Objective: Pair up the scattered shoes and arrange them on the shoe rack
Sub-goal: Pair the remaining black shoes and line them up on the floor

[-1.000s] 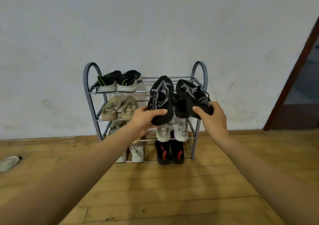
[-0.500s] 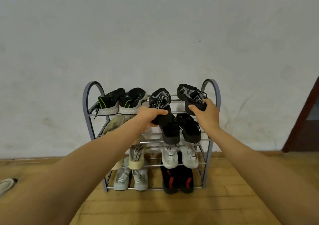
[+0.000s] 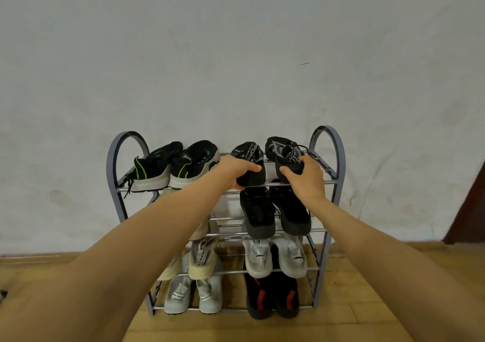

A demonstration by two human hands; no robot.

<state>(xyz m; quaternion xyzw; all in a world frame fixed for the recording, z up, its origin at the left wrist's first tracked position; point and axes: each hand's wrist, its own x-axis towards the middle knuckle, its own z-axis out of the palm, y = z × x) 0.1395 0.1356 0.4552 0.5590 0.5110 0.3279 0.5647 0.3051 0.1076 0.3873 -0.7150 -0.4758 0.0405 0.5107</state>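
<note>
A grey four-tier metal shoe rack (image 3: 326, 142) stands against the white wall. My left hand (image 3: 236, 169) grips the heel of a black shoe with white lettering (image 3: 249, 155) on the right half of the top shelf. My right hand (image 3: 304, 176) grips the heel of its matching black shoe (image 3: 282, 148) beside it. Both shoes lie on the top rails with toes pointing to the wall. A black pair with green stripes (image 3: 178, 164) fills the top shelf's left half.
Lower shelves hold a black pair (image 3: 273, 213), a white-grey pair (image 3: 274, 257), a black pair with red marks (image 3: 271, 298), beige shoes (image 3: 203, 260) and a pale grey pair (image 3: 193, 295). Wooden floor (image 3: 367, 302) lies in front. A dark door frame (image 3: 467, 215) stands at the right.
Both hands carried the black lettered shoes up and forward, from in front of the rack onto its top shelf. The view has come closer to the rack.
</note>
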